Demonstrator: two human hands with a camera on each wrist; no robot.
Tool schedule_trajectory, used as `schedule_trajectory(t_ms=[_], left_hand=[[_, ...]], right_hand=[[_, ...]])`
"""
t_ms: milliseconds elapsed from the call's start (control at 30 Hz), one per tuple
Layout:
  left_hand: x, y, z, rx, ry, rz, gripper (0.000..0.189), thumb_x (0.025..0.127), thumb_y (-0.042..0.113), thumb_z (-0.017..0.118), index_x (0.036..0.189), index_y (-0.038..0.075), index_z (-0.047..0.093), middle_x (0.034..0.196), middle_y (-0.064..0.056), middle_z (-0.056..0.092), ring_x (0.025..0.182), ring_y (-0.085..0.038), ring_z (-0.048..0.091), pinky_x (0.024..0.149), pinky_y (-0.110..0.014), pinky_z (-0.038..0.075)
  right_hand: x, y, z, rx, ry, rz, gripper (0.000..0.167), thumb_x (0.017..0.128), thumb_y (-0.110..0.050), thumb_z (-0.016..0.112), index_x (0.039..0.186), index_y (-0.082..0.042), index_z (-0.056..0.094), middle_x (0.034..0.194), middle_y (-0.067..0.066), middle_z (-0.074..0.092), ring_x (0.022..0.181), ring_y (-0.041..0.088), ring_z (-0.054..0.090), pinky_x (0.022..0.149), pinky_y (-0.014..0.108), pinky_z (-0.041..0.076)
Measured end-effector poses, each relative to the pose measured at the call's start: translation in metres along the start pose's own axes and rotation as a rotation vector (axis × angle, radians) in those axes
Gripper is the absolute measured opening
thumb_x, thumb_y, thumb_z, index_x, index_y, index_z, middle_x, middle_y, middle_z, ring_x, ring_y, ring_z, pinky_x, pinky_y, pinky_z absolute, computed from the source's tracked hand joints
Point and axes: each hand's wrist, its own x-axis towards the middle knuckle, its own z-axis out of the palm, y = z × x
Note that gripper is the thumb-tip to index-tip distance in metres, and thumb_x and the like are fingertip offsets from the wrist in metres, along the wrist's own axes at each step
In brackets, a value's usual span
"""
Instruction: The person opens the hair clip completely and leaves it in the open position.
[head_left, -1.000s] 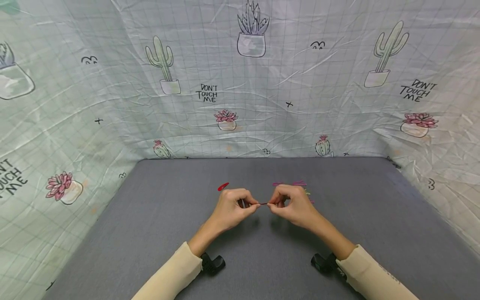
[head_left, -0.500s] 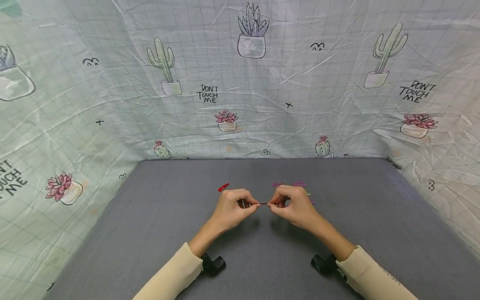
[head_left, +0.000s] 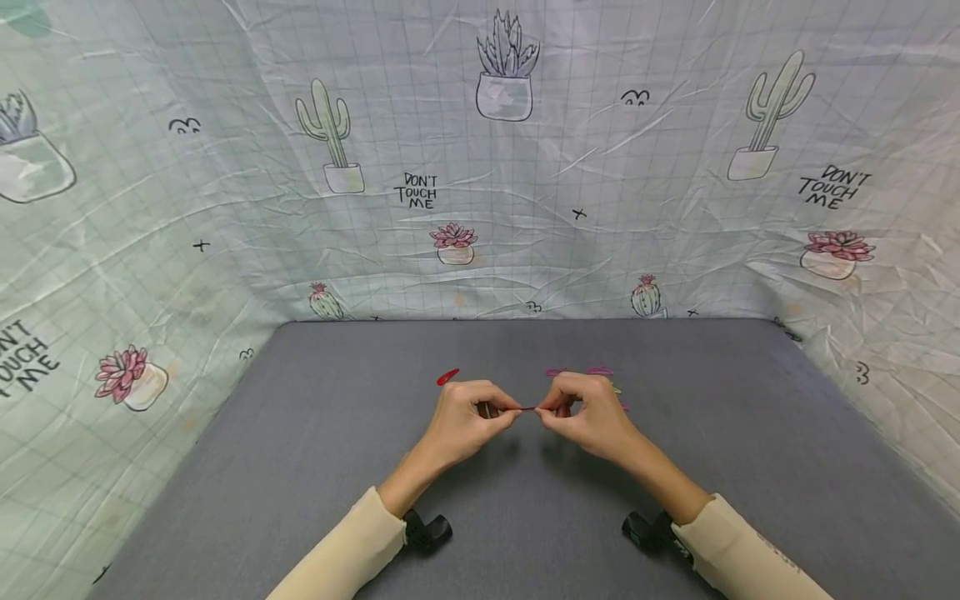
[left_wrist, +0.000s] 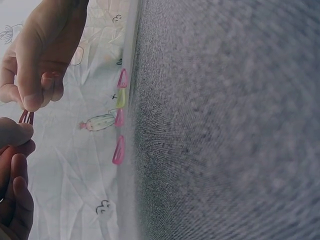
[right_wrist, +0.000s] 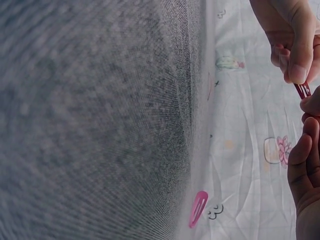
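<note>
A dark red snap hair clip [head_left: 528, 408] is held above the grey table, stretched level between both hands. My left hand [head_left: 463, 415] pinches one end between thumb and forefinger; my right hand [head_left: 592, 412] pinches the other end the same way. Only the short middle of this clip [left_wrist: 26, 117] shows in the left wrist view, its slots visible between the fingertips. A bright red hair clip [head_left: 447, 377] lies on the table just beyond the left hand. Past the right hand lie pink hair clips [head_left: 600, 370] and a yellow-green one [head_left: 617, 388], partly hidden by that hand.
The grey table [head_left: 315, 450] reaches back to a wrinkled cloth [head_left: 555, 267] printed with cacti, which hangs behind and at both sides. Black wrist cameras [head_left: 427, 532] sit under both forearms. A pink clip [right_wrist: 198, 209] lies near the bottom of the right wrist view.
Both hands keep the same pinch on the dark red hair clip, and nothing on the table has moved. The head view has shifted very slightly, so everything sits a little lower.
</note>
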Motion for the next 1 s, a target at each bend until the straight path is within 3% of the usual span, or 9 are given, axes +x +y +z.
schedule_trajectory(t_ms=[1000], left_hand=[[-0.0006,-0.0029,0.0022,-0.019,-0.033,0.016,0.014,0.084,0.001,0.079,0.083,0.015,0.081,0.075,0.004,0.073,0.062,0.000,0.058,0.056,-0.020,0.052]], right_hand=[[-0.0002,-0.0008,-0.0004,0.013,0.021,0.008,0.030,0.075,0.011,0.081,0.078,-0.018,0.072,0.073,0.000,0.067,0.061,0.004,0.058,0.053,0.025,0.051]])
